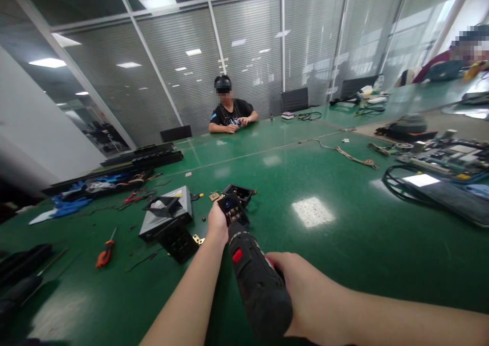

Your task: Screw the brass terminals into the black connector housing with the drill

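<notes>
My right hand [301,290] is wrapped round the grip of a black cordless drill [254,280] with red switches. Its nose points away from me at a small black box with metal terminals [237,214]. My left hand [217,222] grips that box by its left side on the table; most of its fingers are hidden behind it. The drill's nose hides where the bit meets the box. Just beyond lies another open black housing [241,192], close to a small tan square part [214,196]. Several brass-coloured pieces [197,239] rest left of my left forearm.
Left on the green table [282,183] are a silver metal case [185,203], a black slotted cover [178,244] and an orange-handled screwdriver [105,253]. Circuit boards [454,155] and a dark flat device [451,193] lie right. A person [233,109] sits across the table.
</notes>
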Demonstrator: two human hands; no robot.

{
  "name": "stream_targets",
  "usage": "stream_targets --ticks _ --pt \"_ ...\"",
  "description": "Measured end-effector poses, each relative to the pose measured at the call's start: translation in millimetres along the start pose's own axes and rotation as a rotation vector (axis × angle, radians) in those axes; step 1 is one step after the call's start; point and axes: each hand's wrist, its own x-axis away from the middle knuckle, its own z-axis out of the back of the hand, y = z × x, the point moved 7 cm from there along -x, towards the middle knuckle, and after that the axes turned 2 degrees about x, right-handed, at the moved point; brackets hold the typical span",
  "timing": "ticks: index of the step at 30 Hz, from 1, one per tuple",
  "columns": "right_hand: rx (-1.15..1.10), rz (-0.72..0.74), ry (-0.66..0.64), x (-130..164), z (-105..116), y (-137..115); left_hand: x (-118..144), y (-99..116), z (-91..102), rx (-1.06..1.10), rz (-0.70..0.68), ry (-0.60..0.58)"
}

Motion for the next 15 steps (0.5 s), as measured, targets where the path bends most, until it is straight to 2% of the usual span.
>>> stream_targets --ticks 3,6,11,15 --pt "-0.007 -0.018 0.003 -0.4 -0.5 -0.8 6.2 2.0 1.7 -0.032 0.035 0.103" --pt "0.015 -0.020 0.007 -1.3 0.2 -0.8 10.6 6.1 -0.2 -0.054 0.043 0.138" --pt "0.111 0.021 0.022 -1.7 4.1 2.2 8.7 7.6 -1.8 -0.077 0.060 0.105" --pt "0.130 0.046 0.019 -1.8 5.5 4.5 4.5 11.8 0.0 -0.091 -0.006 0.053"
